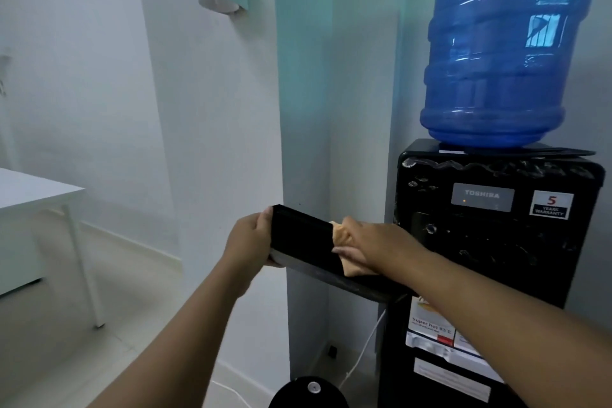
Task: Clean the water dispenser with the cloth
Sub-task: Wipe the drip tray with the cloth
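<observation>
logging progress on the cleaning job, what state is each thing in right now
black water dispenser: upright, orange light lit on its grey panel
blue plastic water bottle: inverted on top of the dispenser
black rectangular tray: held up left of the dispenser, tilted
left hand: grips the tray's left end
peach cloth: bunched on the tray under the right hand
right hand: fingers straight, pressing the cloth

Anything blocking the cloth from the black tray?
Nothing visible. The right hand presses the cloth straight onto the black tray; the left hand grips its far end, clear of the cloth.
</observation>
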Available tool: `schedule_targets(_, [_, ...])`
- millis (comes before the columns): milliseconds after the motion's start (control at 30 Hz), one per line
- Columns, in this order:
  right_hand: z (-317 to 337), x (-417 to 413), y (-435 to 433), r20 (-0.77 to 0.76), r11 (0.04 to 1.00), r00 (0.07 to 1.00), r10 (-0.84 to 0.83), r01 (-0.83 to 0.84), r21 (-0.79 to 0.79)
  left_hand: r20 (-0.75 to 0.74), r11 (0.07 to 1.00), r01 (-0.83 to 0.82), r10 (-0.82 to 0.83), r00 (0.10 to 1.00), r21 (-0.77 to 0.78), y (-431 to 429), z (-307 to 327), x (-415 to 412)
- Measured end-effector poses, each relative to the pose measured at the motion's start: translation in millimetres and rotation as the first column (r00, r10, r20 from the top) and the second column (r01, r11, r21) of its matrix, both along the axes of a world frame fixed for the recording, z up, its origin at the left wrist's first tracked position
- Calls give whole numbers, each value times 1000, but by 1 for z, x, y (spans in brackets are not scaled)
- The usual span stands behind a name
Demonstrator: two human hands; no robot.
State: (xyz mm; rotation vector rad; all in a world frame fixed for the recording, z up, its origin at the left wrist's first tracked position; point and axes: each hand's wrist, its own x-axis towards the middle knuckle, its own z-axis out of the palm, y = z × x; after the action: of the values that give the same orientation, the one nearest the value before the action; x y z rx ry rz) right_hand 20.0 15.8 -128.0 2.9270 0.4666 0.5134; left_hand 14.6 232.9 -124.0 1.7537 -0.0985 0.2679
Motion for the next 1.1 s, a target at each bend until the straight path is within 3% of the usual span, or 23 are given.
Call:
schedule_targets(133, [8, 4, 25, 136, 985, 983, 123, -138, 102, 50, 991, 93, -98, 994, 100, -35, -12, -4])
schedule_targets(200, [4, 2, 17, 49, 975, 987, 152, -158, 154, 70, 991, 67, -76, 995, 118, -25, -10, -1])
schedule_targets(300, [-12, -8, -16, -77, 992, 993, 85, -76, 105, 55, 998, -23, 20, 998, 61, 5, -10, 5])
schedule_targets(500, [-11, -5, 25, 54, 969, 986, 155, -162, 186, 77, 981, 92, -106, 991, 170, -29, -30, -11])
schedule_targets(600, [-15, -9, 19, -37, 910, 960, 277, -250, 330, 62, 974, 91, -105, 992, 206, -19, -29, -9])
schedule_targets(733, [-24, -16, 1, -186, 841, 964, 190, -63, 537, 42, 982, 75, -83, 996, 171, -4, -31, -10])
schedule_targets(800, [-29, -18, 11, -210, 866, 966, 148, -24, 500, 40, 983, 84, -92, 995, 164, -7, -32, -15])
schedule_targets(967, [-27, -31, 40, 115, 914, 988, 106, -143, 380, 45, 964, 138, -152, 987, 228, -22, -30, -29])
schedule_targets(1100, [-33, -35, 24, 251, 948, 954, 164, -222, 226, 78, 968, 122, -142, 987, 221, -14, -22, -30])
